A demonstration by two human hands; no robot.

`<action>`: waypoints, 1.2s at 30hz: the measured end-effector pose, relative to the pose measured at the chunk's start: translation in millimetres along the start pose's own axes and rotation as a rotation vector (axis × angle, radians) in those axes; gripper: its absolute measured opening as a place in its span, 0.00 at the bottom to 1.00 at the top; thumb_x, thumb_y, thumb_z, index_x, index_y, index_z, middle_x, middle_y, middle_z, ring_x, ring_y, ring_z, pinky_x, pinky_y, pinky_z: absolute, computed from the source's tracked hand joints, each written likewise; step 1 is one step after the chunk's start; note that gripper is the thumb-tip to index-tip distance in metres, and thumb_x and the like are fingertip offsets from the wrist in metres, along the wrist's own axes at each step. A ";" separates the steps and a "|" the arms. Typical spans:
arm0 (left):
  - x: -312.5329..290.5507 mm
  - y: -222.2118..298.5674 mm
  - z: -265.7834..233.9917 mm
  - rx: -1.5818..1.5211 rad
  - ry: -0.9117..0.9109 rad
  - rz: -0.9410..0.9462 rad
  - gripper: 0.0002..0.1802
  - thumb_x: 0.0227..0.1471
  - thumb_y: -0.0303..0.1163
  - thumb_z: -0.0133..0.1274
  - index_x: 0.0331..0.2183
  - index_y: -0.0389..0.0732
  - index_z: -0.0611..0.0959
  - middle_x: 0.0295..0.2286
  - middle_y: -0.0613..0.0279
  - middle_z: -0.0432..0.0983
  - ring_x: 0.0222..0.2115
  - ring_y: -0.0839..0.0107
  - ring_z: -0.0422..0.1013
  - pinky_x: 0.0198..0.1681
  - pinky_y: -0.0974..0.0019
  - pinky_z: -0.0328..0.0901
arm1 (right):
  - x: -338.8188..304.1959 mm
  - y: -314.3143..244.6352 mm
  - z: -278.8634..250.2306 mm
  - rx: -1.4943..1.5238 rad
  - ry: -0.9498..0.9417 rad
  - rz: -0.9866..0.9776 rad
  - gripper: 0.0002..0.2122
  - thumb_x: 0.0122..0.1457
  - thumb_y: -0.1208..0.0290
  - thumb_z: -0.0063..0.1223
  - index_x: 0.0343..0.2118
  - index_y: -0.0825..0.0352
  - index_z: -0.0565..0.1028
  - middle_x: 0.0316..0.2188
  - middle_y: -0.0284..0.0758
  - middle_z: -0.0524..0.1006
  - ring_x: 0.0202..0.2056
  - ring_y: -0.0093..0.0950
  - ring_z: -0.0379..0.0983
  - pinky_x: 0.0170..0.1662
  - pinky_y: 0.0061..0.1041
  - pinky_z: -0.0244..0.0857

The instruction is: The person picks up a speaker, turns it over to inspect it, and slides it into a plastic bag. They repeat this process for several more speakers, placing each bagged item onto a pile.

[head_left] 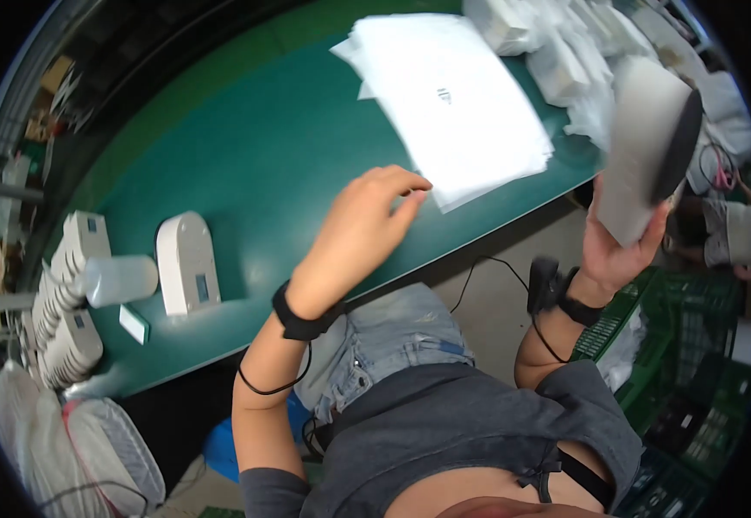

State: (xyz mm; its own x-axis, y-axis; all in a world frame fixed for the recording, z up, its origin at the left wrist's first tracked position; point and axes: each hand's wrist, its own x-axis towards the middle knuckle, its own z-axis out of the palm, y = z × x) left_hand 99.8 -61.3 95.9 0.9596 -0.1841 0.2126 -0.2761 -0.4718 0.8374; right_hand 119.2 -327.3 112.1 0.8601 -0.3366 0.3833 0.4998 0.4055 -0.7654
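Note:
My left hand (365,217) hovers at the near corner of a stack of flat white plastic bags (470,121), its thumb and index fingertip curved toward the corner with a small gap between them. I see nothing held in it. Off the table's right end, my right hand (615,246) is closed around the lower end of a white block-shaped device (639,142) with a dark rounded side. That device is raised upright, and its front face is turned from view. Both wrists wear black bands with cables.
On the green table (280,155) stand a white rounded device (187,263) with a small display, a translucent cylindrical container (121,281), a small green-and-white block (134,325) and rows of similar devices (73,337). Wrapped white items (557,69) lie far right; green crates (678,345) stand below.

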 end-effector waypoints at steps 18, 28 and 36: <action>60.9 -23.0 127.2 0.917 -0.208 0.504 0.04 0.38 0.25 0.48 0.23 0.37 0.71 0.25 0.57 0.63 0.28 0.64 0.63 0.30 0.66 0.61 | 32.1 12.0 -30.5 1.981 0.181 0.879 0.15 0.53 0.77 0.50 0.36 0.68 0.54 0.45 0.53 0.67 0.46 0.42 0.68 0.50 0.35 0.67; 83.0 -36.1 109.3 0.669 -0.147 0.334 0.06 0.44 0.27 0.50 0.23 0.35 0.73 0.21 0.58 0.67 0.23 0.62 0.67 0.22 0.67 0.61 | 20.7 23.1 -31.2 1.450 0.221 0.691 0.19 0.55 0.73 0.48 0.45 0.72 0.55 0.48 0.49 0.66 0.50 0.40 0.65 0.52 0.38 0.63; 114.4 -16.7 48.6 -0.428 -0.161 -0.270 0.08 0.49 0.28 0.51 0.25 0.32 0.77 0.21 0.65 0.74 0.23 0.79 0.68 0.27 0.77 0.62 | 9.1 27.6 -32.2 0.286 0.119 0.439 0.28 0.56 0.64 0.46 0.57 0.69 0.52 0.53 0.42 0.63 0.53 0.37 0.61 0.55 0.40 0.58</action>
State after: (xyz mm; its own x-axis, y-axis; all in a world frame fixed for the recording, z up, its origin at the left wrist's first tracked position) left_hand 211.6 -116.3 81.8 0.9638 -0.2506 -0.0912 0.0591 -0.1327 0.9894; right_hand 137.6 -346.6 77.9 0.9852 -0.1706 -0.0150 0.1180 0.7396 -0.6626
